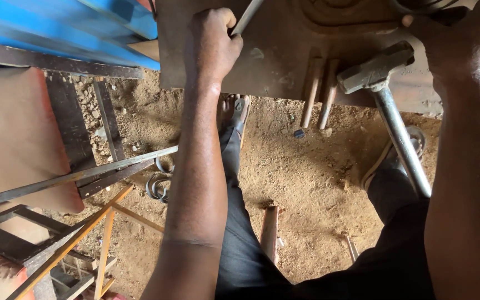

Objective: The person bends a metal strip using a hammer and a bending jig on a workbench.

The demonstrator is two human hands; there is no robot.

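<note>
Across the top of the view lies the rusty steel bench (284, 61), its near edge running above your knees and the sandy floor (306, 178) below it. Beyond the bench's left corner slant blue painted beams (56, 28), and lower left stands a frame of dark steel bars (84, 178) with two curled iron scrolls (159, 186) lying beside it on the sand.

Near the bench's right end rests a sledgehammer (376, 69); its head sits on the plate close to the near edge, and its steel handle slopes down over that edge toward your right thigh. Just left of the head, two short rusty rods (318, 91) lie side by side, their ends sticking out past the near edge.

Your left hand (212, 47) is over the left part of the bench, fist closed tight around a thin flat steel bar (246, 16) that runs up and out of view at the top. Your right hand (462, 39) is at the far right of the bench, fingers bent over a dark curved piece of metal (418, 6) at the top edge; whether it truly grips it, you cannot tell.
</note>
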